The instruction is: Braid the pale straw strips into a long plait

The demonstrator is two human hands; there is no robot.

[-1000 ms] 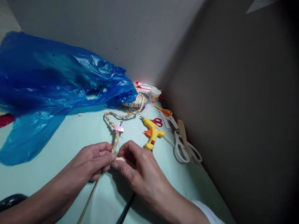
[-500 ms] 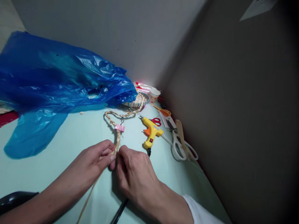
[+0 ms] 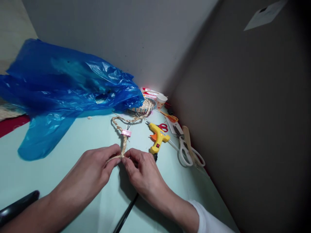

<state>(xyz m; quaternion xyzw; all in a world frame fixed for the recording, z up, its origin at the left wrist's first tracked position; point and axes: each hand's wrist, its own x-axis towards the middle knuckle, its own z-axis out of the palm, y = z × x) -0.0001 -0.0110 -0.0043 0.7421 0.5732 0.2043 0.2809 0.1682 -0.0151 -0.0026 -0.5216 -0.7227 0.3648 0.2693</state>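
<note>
A braided straw-coloured cord (image 3: 124,144) runs from the back of the table toward me, and its near end is between my hands. My left hand (image 3: 100,161) pinches a loose strand (image 3: 114,158) at that end, pulled out to the left. My right hand (image 3: 142,166) pinches the braid's end from the right, fingertips almost touching the left ones. A pink binder clip (image 3: 126,133) grips the braid a little above my fingers. What lies inside the right fingers is mostly hidden.
Blue plastic bags (image 3: 73,87) fill the back left. A woven basket (image 3: 145,106) and a paper cup (image 3: 161,101) stand at the back. On the right lie a yellow glue gun (image 3: 159,137), red-handled scissors (image 3: 162,127), white-handled scissors (image 3: 184,153) and a wooden stick (image 3: 188,139).
My left hand has turned over and drawn its strand sideways to the left, where it trailed toward me before. My right fingertips have closed in on the braid's end. The view has shifted slightly.
</note>
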